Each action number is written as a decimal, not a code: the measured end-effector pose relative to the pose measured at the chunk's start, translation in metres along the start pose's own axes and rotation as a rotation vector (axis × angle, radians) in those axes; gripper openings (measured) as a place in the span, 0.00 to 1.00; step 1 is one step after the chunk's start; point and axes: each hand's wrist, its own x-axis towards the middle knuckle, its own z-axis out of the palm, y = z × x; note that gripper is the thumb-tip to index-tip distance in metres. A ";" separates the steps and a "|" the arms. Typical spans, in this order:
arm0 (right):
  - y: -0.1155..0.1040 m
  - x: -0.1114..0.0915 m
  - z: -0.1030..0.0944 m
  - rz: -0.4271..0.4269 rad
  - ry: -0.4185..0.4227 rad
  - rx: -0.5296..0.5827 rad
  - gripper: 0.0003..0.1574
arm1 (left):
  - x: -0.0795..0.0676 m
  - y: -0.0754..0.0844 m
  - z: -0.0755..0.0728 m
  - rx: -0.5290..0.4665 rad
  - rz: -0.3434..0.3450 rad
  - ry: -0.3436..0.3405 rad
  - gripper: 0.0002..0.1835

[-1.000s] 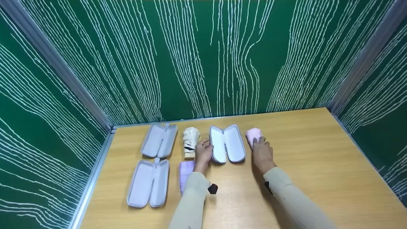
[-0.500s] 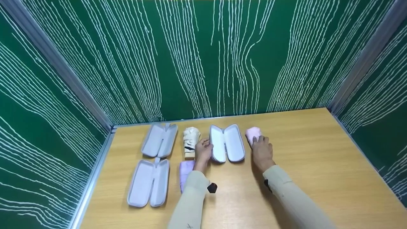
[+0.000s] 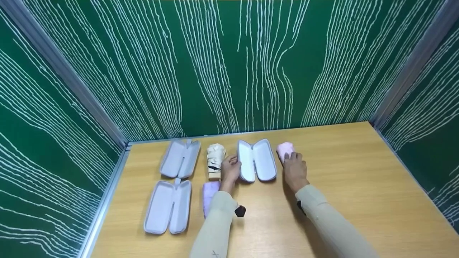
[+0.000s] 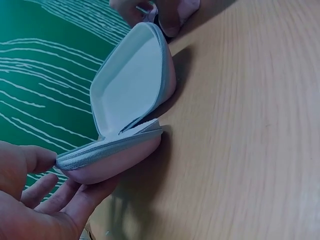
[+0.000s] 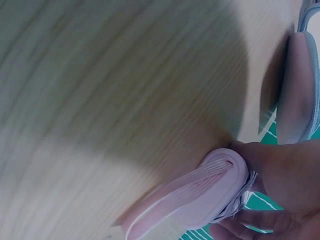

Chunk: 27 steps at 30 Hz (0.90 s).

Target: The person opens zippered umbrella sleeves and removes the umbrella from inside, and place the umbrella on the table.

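Observation:
My left hand pinches the left edge of an unfolded pale hard case, thumb on the rim and fingers beneath. In the left wrist view, that case shows a whitish lining, grey zip edges and a pinkish shell. To its right, my right hand grips a folded pink compact umbrella lying on the table. The right wrist view shows the pink umbrella's round handle end and its strap loop, with thumb and fingers around the fabric. The palm hides part of the umbrella.
Two more unfolded pale cases stand at the left, a far one and a near one. Beside them lie a cream folded umbrella and a purple one, partly under my left sleeve. Green white-streaked walls bound the wooden table.
The middle case has edged very slightly toward the back wall. Both hands keep their holds, and the pink umbrella has barely shifted.

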 end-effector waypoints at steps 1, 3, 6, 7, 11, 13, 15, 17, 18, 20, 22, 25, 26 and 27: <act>0.000 0.000 0.000 0.001 0.001 0.007 0.24 | -0.001 0.000 0.000 0.004 0.004 0.000 0.18; 0.000 -0.001 0.000 0.001 0.001 0.023 0.25 | -0.002 -0.001 -0.001 0.001 0.007 0.000 0.18; 0.000 -0.002 -0.001 0.004 -0.002 0.045 0.27 | -0.003 -0.002 -0.001 -0.002 0.013 0.008 0.18; 0.001 -0.003 -0.001 0.003 -0.003 0.046 0.28 | -0.004 -0.002 -0.001 -0.005 0.012 0.010 0.18; 0.002 -0.004 -0.002 0.002 -0.009 0.053 0.32 | -0.003 -0.001 -0.002 -0.013 0.005 0.018 0.18; 0.003 -0.006 -0.002 0.005 -0.021 0.083 0.33 | -0.005 0.001 -0.003 0.015 0.009 0.024 0.18; 0.006 -0.008 -0.004 0.015 -0.040 0.125 0.35 | -0.008 0.003 -0.005 0.066 0.012 0.028 0.18; 0.009 -0.011 -0.006 0.025 -0.043 0.179 0.37 | -0.012 0.006 -0.007 0.115 0.038 0.026 0.19; 0.010 -0.012 -0.006 0.032 -0.040 0.206 0.38 | -0.014 0.007 -0.008 0.140 0.053 0.026 0.19; 0.013 -0.016 -0.007 0.038 -0.024 0.245 0.37 | -0.019 0.011 -0.010 0.172 0.077 0.023 0.19; 0.015 -0.020 -0.008 0.039 0.000 0.281 0.36 | -0.025 0.015 -0.011 0.204 0.108 0.029 0.20; 0.016 -0.026 -0.011 0.049 0.003 0.327 0.36 | -0.035 0.023 -0.011 0.231 0.129 0.030 0.21; 0.016 -0.028 -0.012 0.055 0.002 0.345 0.37 | -0.039 0.026 -0.011 0.232 0.140 0.029 0.22; 0.015 -0.029 -0.013 0.064 -0.002 0.360 0.37 | -0.043 0.029 -0.011 0.233 0.151 0.029 0.22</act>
